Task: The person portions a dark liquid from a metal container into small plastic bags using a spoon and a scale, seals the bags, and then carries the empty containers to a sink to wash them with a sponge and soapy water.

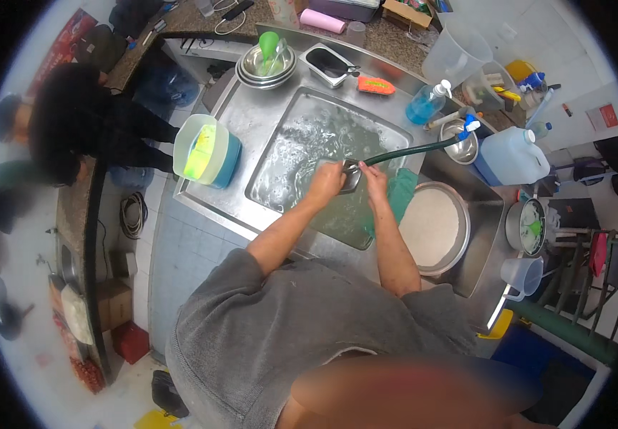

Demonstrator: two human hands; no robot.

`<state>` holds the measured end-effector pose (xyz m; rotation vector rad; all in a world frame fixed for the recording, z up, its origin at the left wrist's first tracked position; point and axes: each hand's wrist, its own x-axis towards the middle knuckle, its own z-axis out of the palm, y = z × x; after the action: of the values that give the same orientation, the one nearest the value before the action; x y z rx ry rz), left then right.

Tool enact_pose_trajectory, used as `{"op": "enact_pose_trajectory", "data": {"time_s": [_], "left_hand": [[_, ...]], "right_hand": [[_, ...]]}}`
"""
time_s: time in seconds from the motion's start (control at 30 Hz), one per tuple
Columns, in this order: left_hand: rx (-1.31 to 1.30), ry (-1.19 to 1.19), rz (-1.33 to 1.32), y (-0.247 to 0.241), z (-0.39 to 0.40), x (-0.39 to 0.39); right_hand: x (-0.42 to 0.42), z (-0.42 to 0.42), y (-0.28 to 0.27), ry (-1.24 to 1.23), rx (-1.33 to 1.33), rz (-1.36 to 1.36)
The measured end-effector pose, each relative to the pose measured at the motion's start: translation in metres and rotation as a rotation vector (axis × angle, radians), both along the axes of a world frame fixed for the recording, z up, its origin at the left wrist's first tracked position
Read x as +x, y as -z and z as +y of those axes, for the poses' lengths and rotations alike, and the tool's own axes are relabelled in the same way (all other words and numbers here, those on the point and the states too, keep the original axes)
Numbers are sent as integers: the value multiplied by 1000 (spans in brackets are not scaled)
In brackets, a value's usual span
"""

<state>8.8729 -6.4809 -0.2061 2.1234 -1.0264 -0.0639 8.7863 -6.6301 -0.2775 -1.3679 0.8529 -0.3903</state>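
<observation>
Over a steel sink basin (pixel 290 134) of cloudy, foamy water, my left hand (pixel 329 179) is closed on a small metal container (pixel 350 181); its exact kind is unclear. My right hand (pixel 374 179) grips the end of a dark green hose (pixel 410 153) at the container's rim. The hose runs right to a tap with a blue handle (pixel 471 124). A green cloth (pixel 402 193) hangs at the basin's right edge, beside my right forearm. To its right, a large round pot (pixel 465 225) holds pale, cloudy liquid.
Left of the basin stands a plastic tub (pixel 180 145) with blue liquid and a yellow sponge. Stacked steel bowls (pixel 242 72), a rectangular steel pan (pixel 333 81), an orange brush (pixel 376 86) and a soap bottle (pixel 425 104) line the back. A jug (pixel 512 158) stands right. Another person (pixel 67 118) is at far left.
</observation>
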Motion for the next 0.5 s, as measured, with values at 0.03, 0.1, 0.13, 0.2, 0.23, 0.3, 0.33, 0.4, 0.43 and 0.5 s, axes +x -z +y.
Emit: {"op": "enact_pose_trajectory", "data": {"time_s": [0.03,0.1,0.13,0.2,0.23,0.3,0.33,0.4,0.43,0.5], "left_hand": [[36,0,-33,-2,1,-1],[107,-4,-100,-9,5,2],[80,-5,-177,-14,10,6],[29,-7,-332,-27,30,20],[2,6,-404,-31,39,27],[-52,37,-545,-39,61,42],[-52,32,-597,-40,69,50],[-78,30,-579,-41,80,63],[-94,37,-567,-39,84,70],[-195,12,-523,-24,100,78]], "right_hand": [[-2,3,1,6,29,-17],[-10,9,1,28,193,33],[-13,12,2,37,274,58],[-16,20,8,86,567,-124],[-16,22,19,116,713,-217],[-12,17,46,311,938,-224],[-11,11,60,412,1047,-230],[-15,-2,80,366,1094,-256],[-17,-6,78,352,1114,-273],[-2,-7,67,291,1199,25]]}}
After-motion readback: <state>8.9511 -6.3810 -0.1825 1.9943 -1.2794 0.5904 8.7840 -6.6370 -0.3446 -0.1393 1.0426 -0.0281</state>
